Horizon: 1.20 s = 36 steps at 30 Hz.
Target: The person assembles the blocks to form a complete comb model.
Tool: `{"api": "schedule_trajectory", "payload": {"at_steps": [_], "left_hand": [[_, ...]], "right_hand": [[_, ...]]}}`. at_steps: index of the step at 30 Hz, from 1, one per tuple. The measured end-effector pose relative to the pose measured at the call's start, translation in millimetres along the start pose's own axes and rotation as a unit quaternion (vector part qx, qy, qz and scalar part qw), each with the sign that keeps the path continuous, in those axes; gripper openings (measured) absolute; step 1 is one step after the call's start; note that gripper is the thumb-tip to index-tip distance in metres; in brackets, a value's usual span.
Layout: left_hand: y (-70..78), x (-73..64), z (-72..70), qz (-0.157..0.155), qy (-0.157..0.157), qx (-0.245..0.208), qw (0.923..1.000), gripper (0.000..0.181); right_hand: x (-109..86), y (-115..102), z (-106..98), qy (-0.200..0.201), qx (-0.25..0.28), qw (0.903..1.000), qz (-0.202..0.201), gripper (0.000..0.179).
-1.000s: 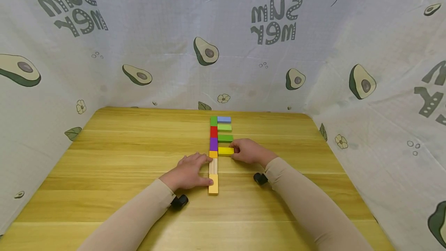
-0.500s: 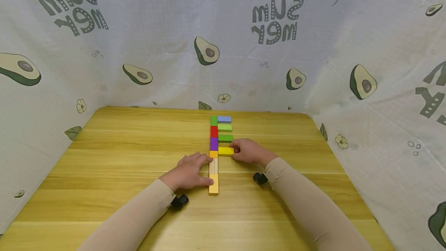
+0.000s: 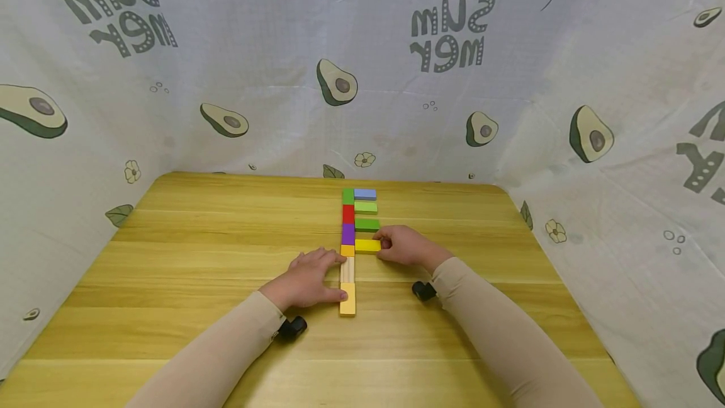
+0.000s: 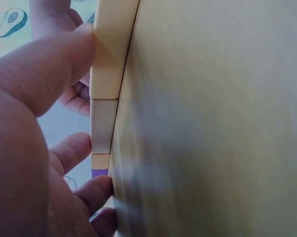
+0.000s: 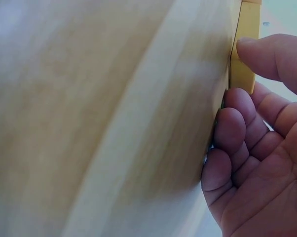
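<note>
My right hand [image 3: 409,245] pinches the outer end of a yellow block [image 3: 367,246] between thumb and fingers; in the right wrist view the thumb lies on the side of the yellow block [image 5: 243,69]. The block's other end meets a column of blocks at its orange block [image 3: 347,250]. My left hand [image 3: 308,279] is spread along the column's left side. Its thumb touches the light orange block [image 3: 348,306] at the near end, and its index fingertip touches the plain wood block [image 3: 348,271]. In the left wrist view the light orange block [image 4: 111,64] and plain wood block [image 4: 104,123] stand end to end.
Farther up the column lie a purple block [image 3: 348,234], a red block [image 3: 348,214] and a green block [image 3: 348,196]. To their right sit a blue block [image 3: 365,194], a light green block [image 3: 365,208] and a darker green block [image 3: 367,225]. A printed cloth [image 3: 385,118] surrounds the wooden table [image 3: 226,219].
</note>
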<state>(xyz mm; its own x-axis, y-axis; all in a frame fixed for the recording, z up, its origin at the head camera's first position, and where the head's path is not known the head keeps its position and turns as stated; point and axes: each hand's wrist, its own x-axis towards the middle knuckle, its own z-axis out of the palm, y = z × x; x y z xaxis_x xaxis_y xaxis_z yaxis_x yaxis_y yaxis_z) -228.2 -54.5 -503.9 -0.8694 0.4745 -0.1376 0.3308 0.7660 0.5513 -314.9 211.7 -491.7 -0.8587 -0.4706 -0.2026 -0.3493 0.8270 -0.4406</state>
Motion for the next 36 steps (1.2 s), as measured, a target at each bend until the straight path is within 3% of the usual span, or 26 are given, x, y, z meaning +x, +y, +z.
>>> {"api": "schedule_trajectory", "payload": {"at_steps": [36], "left_hand": [[-3.7, 1.2, 0.7, 0.000, -0.005, -0.001, 1.0000, 0.078]], "right_hand": [[1.6, 3.1, -0.7, 0.011, 0.013, 0.9998, -0.009, 0.041]]}}
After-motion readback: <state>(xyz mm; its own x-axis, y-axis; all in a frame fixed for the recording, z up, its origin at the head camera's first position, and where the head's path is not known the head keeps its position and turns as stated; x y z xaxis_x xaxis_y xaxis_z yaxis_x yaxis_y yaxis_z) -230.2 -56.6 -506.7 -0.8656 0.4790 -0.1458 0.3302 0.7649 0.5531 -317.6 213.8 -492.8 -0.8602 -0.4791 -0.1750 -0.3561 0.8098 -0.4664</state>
